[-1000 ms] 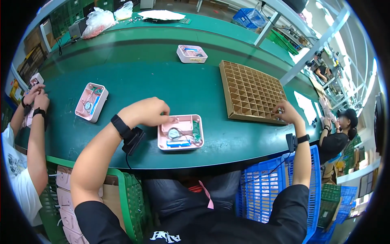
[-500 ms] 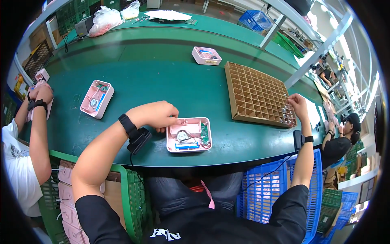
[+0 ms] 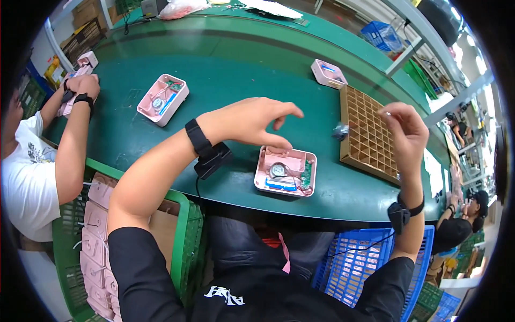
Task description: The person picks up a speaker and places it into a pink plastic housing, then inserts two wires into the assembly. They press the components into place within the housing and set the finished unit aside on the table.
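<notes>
A pink plastic housing (image 3: 259,180) lies open on the bench before me, with a round speaker (image 3: 278,170), a blue battery (image 3: 280,184), wires and a green circuit board (image 3: 306,174) inside. Over its far left corner hovers my left hand (image 3: 252,121), fingers spread and holding nothing. My right hand (image 3: 409,131) is raised above the divided cardboard tray (image 3: 365,123), thumb and forefinger pinched on a tiny shiny piece. A blurred, dark, glinting small part (image 3: 340,132) shows by the tray's left edge; whether it connects to the right hand I cannot tell.
Another open pink housing (image 3: 163,100) lies at left, and one (image 3: 328,73) beyond the tray. A green crate (image 3: 182,241) holding pink parts stands at my left, a blue crate (image 3: 343,257) at my right. A co-worker's hands (image 3: 80,86) work at far left.
My left hand has lifted off the housing's edge, its fingers spreading. My right hand has risen from the tray's near right corner. The blurred part has appeared; the view has swung left.
</notes>
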Demonstrator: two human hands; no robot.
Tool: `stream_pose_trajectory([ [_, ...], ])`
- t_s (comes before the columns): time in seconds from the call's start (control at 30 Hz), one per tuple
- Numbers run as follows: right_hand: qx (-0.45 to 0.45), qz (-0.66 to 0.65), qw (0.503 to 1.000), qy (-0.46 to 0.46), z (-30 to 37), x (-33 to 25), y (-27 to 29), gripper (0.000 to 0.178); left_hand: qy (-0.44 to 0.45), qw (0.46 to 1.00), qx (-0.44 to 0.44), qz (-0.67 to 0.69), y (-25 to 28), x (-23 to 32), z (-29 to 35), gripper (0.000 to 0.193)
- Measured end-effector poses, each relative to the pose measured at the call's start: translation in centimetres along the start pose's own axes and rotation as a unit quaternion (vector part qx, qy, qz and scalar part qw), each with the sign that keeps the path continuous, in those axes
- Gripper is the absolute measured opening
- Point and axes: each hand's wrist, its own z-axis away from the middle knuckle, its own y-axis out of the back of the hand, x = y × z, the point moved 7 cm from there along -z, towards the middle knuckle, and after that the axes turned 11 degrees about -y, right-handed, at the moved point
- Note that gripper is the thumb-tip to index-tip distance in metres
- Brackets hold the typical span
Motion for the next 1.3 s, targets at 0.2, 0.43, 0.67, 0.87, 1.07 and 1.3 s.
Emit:
stream_pose_trajectory([
  [0.2, -0.034, -0.189, 0.981, 0.019, -0.7, -2.8, -8.7, 0.007, -0.072, 0.996, -0.054, 0.022, -1.9, 1.2, 0.2, 0.053],
  [0.43, -0.027, -0.326, 0.945, 0.022, -0.2, -2.2, -11.0, 0.011, -0.052, 0.986, -0.055, 0.148, -2.5, 3.0, 0.0, 0.054],
  [0.67, -0.061, -0.339, 0.938, 0.050, -0.8, -3.5, -13.7, 0.018, -0.027, 0.955, 0.021, 0.294, -3.4, 3.4, -0.4, 0.039],
  [0.87, 0.011, -0.175, 0.983, 0.058, -0.7, -2.0, -13.8, 0.042, 0.012, 0.992, 0.110, 0.067, -0.5, 0.4, -0.3, 0.036],
  [1.07, -0.180, -0.158, 0.957, -0.164, 2.7, 5.1, -17.9, 0.061, 0.034, 0.991, 0.109, -0.074, 0.4, -0.7, 0.4, 0.034],
  [1.3, -0.164, -0.282, 0.928, -0.180, 3.2, 8.1, -16.8, 0.062, 0.022, 0.994, 0.100, 0.028, 0.3, 0.1, -0.1, 0.029],
])
